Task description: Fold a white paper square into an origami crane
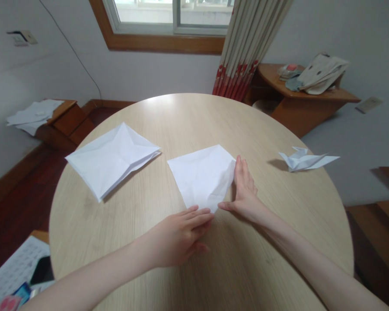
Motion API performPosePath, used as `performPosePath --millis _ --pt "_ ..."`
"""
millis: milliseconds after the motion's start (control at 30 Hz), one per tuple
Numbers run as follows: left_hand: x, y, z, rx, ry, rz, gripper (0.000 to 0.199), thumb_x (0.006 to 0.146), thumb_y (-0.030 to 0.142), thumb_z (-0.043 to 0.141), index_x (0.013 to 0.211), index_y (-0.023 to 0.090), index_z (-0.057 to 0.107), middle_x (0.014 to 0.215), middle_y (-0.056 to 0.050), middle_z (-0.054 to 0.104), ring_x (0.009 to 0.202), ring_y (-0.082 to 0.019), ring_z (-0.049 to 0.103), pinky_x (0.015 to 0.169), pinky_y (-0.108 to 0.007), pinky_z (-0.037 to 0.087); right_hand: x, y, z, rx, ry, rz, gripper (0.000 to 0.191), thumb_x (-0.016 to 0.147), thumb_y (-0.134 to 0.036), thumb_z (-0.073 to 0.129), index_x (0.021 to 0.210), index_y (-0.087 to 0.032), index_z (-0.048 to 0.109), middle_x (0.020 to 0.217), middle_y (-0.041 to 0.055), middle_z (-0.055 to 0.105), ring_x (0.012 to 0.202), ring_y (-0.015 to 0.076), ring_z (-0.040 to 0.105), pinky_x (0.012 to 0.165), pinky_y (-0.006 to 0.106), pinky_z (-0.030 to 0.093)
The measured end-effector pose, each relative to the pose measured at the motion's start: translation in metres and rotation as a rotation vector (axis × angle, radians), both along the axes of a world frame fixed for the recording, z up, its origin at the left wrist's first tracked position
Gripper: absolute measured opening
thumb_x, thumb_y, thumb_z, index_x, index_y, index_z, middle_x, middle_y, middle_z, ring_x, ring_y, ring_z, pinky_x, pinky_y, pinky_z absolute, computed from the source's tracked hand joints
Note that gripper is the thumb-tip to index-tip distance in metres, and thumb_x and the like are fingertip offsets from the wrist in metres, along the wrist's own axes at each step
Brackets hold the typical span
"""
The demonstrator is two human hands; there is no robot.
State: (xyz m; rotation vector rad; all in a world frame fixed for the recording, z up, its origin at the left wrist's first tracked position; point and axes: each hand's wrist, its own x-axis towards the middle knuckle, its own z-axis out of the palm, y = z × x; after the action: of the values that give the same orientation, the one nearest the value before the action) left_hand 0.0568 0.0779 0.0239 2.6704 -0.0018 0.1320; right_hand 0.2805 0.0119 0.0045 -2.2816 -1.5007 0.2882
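A white sheet of paper (202, 172) with several creases lies on the round wooden table (188, 116) in front of me. Across its near edge lies my left hand (184, 235), fingers stretched out and touching the paper. My right hand (244, 192) rests along the right edge, fingers straight and thumb apart at the near right corner. Neither hand grips anything that I can see. To the left lies a stack of creased white paper (116, 155). A folded paper crane (301, 160) stands near the table's right edge.
Beyond the table are a window (175, 17) and a curtain (240, 56). A corner shelf (317, 97) at the back right bears a bag (324, 73). Papers (35, 114) lie on a small cabinet (68, 116) at left. A dark phone (42, 271) lies at lower left.
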Motion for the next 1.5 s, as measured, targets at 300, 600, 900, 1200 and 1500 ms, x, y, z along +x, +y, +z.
performPosePath --millis 300,600,900,1200,1500 --pt "0.000 0.006 -0.008 0.019 -0.085 -0.005 0.042 0.097 0.037 0.044 0.123 0.009 0.059 0.143 -0.016 0.046 0.134 -0.026 0.041 0.115 -0.044 0.032 0.007 0.002 0.000 -0.027 0.150 0.047 0.125 0.063 -0.028 0.069 0.146 -0.031 -0.024 0.159 0.0147 -0.008 0.144 0.0394 -0.003 0.106 0.065 0.015" --pt "0.000 0.006 -0.009 0.051 -0.077 -0.010 0.045 0.097 0.041 0.042 0.124 0.008 0.059 0.143 -0.016 0.046 0.133 -0.026 0.044 0.114 -0.044 0.033 0.012 0.003 -0.006 0.007 0.229 0.093 0.118 0.065 -0.023 0.062 0.147 -0.029 -0.022 0.159 0.0079 -0.015 0.144 0.0345 -0.013 0.113 0.060 0.007" --pt "0.000 0.006 -0.003 0.023 0.002 -0.015 0.050 0.097 0.045 0.041 0.129 0.009 0.056 0.146 -0.015 0.040 0.135 -0.026 0.040 0.115 -0.044 0.030 0.008 0.006 -0.011 0.031 0.160 0.026 0.116 0.065 -0.021 0.063 0.149 -0.028 -0.018 0.160 0.0134 -0.002 0.144 0.0382 -0.001 0.109 0.064 0.013" --pt "-0.004 0.004 0.001 0.077 0.091 -0.018 0.054 0.097 0.052 0.034 0.138 0.017 0.046 0.152 -0.010 0.031 0.142 -0.020 0.026 0.119 -0.041 0.014 0.012 0.005 -0.014 0.119 0.194 0.066 0.112 0.066 -0.022 0.061 0.150 -0.030 -0.013 0.160 0.0111 0.001 0.145 0.0356 -0.001 0.109 0.064 0.012" --pt "-0.007 0.008 -0.003 0.102 0.120 -0.065 0.061 0.096 0.056 0.031 0.144 0.019 0.037 0.155 -0.011 0.022 0.144 -0.021 0.020 0.119 -0.042 0.008 0.000 0.001 -0.007 0.267 0.058 0.081 0.107 0.073 -0.018 0.052 0.147 -0.025 -0.024 0.159 0.0091 -0.013 0.145 0.0316 -0.006 0.112 0.061 0.013"
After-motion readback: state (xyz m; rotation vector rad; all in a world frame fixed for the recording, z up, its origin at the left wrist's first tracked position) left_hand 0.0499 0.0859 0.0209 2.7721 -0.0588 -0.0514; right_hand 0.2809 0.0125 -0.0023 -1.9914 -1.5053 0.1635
